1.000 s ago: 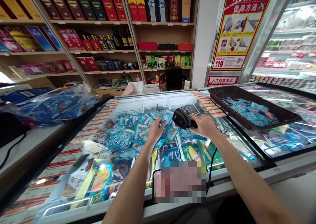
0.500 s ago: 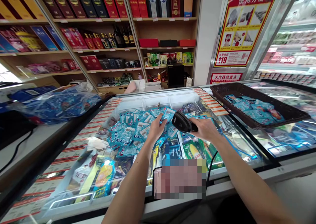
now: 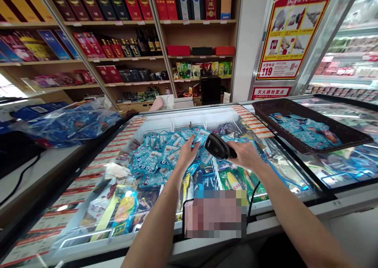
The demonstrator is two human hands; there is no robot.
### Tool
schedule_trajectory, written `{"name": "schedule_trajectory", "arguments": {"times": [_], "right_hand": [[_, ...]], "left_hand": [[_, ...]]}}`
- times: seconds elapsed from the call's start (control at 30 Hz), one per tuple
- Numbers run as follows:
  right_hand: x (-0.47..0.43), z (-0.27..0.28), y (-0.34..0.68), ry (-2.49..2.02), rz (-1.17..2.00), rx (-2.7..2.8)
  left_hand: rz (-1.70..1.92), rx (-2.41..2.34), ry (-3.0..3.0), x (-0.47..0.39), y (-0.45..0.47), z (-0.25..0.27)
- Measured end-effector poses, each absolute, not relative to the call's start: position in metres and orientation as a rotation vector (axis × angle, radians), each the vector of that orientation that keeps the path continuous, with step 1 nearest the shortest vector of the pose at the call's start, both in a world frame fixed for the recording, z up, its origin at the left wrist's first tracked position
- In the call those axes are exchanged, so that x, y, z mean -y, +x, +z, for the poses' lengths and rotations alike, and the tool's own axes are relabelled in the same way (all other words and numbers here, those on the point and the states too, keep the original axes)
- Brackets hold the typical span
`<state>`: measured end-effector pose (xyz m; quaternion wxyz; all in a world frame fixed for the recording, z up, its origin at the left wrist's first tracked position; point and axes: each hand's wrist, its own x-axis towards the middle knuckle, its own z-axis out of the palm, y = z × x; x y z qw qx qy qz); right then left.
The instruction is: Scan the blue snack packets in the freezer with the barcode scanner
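Observation:
My right hand (image 3: 245, 154) is wrapped round the handle of a black barcode scanner (image 3: 217, 146), whose head points left. Its black cord hangs below my wrist. In my left hand (image 3: 188, 152), thumb and fingers pinch a small blue packet (image 3: 202, 136) with a white barcode label, close to the scanner's head. Many similar blue packets (image 3: 152, 158) lie heaped on the glass top of the chest freezer (image 3: 97, 230) around my left hand. A phone (image 3: 184, 220) with a blurred-out screen is at the freezer's near edge, between my forearms.
A brown tray (image 3: 333, 152) of blue packets rests on the glass at right. At left is a clear plastic bag (image 3: 79, 120) full of packets. Shelves (image 3: 124, 59) of boxes and bottles stand behind. Part of another person's arm (image 3: 156, 104) shows beyond the freezer.

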<state>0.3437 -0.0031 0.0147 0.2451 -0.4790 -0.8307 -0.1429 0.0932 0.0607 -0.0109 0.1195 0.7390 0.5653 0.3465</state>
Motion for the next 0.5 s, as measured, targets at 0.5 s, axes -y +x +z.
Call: {"name": "schedule_trajectory", "arguments": {"times": [0.5], "right_hand": [[-0.005,0.01,0.357,-1.509,-0.444,2.061]], "left_hand": [[1.199,-1.739,2.261,-0.065,0.093,-0.017]]}}
